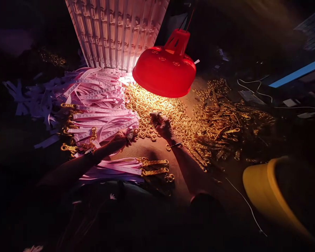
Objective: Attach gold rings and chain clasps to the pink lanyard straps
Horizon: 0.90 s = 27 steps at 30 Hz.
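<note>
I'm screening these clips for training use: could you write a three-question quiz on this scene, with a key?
1. True or false: the hanging lamp is red.
2. The right hand is nearest to: A, the yellow container; B, gold-coloured rings; C, the corrugated panel.
3. Fill in: the left hand is beside a pile of pinkish ____.
Key: 1 true; 2 B; 3 straps.

1. The rings (147,101) look like metal, smooth and shiny.
2. The clips (220,129) look like shiny metal too, but bumpier.
3. The straps (107,119) look like cloth, flat and dull.
4. The lamp (164,75) looks like smooth plastic.
5. The tub (256,183) looks like smooth plastic too.
6. The tall sheet (118,31) has bumpy ridges that shine a bit.
</note>
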Each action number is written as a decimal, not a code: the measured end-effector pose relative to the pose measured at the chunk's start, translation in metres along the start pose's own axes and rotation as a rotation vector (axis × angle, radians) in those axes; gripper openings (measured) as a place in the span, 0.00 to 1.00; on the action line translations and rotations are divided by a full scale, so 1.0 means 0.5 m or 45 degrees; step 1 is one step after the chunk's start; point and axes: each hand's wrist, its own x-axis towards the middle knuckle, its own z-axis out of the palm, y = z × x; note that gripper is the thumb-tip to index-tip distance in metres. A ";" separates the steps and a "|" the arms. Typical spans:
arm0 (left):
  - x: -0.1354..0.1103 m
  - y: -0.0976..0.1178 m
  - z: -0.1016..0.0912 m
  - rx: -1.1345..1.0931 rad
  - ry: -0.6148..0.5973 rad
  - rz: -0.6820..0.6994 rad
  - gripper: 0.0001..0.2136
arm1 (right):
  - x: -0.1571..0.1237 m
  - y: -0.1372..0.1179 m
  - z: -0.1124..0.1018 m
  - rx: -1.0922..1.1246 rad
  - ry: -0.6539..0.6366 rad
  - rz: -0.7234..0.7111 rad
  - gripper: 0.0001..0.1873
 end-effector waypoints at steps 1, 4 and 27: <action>0.004 -0.002 0.003 0.010 0.035 0.022 0.19 | -0.027 -0.010 0.007 0.037 -0.018 -0.006 0.12; 0.010 -0.005 0.016 0.087 0.035 0.054 0.16 | -0.092 -0.043 0.032 0.029 -0.092 0.017 0.17; 0.037 -0.079 0.010 -0.015 0.096 0.125 0.09 | -0.154 -0.102 0.130 0.968 -0.009 0.483 0.26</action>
